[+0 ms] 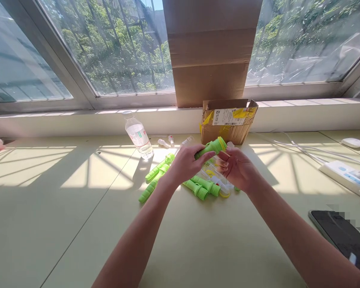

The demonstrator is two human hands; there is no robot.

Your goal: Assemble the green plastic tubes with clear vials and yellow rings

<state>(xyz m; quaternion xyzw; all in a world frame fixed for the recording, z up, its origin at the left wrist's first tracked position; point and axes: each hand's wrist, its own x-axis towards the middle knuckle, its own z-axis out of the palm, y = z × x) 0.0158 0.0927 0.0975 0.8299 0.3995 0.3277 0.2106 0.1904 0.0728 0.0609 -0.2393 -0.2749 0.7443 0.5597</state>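
My left hand (186, 162) is closed around a green plastic handle (210, 148), a tube whose wide end carries a yellow ring (221, 143) and points to the right. Close by that ring end is my right hand (238, 166), palm turned up and fingers curled; a small translucent piece shows at its fingertips, too unclear to name. Below the hands lie more green handles (199, 189) with threaded ends, among clear plastic tubes (213, 173) and yellow rings, partly hidden by the hands. Two further green handles (154, 186) lie left of my left wrist.
A water bottle (139, 136) stands behind the pile, with small white-and-red parts (170, 141) beside it. An open cardboard box (228, 120) sits against the sill. On the right are a power strip (349, 174), white cables (309, 150) and a phone (342, 236).
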